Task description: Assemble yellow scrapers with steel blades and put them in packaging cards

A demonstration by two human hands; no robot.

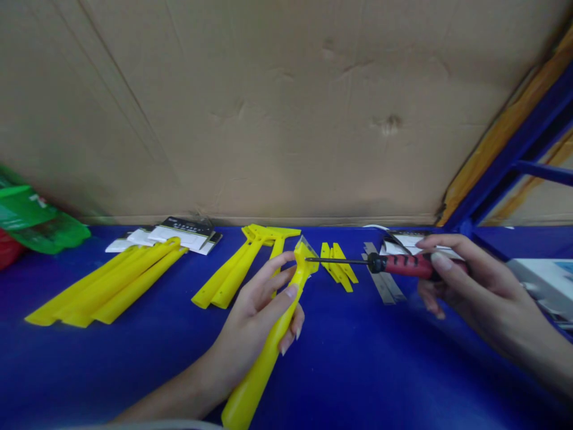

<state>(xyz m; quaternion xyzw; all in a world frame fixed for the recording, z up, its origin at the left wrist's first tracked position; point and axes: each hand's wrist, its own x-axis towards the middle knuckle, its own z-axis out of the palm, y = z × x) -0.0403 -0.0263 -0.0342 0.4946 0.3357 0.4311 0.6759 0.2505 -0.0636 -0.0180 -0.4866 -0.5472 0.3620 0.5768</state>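
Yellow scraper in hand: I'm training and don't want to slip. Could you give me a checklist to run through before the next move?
1. Left hand grips the yellow scraper: ok, fingers wrapped around its handle.
2. Right hand holds the screwdriver: ok, by its red-and-black handle.
3. Screwdriver points at the scraper's head: ok, its tip appears to meet it.
4. Tip seated in a screw: cannot tell, too small to see.
5. Left fingers well away from the tip: not ok, the index finger is close by at the head.
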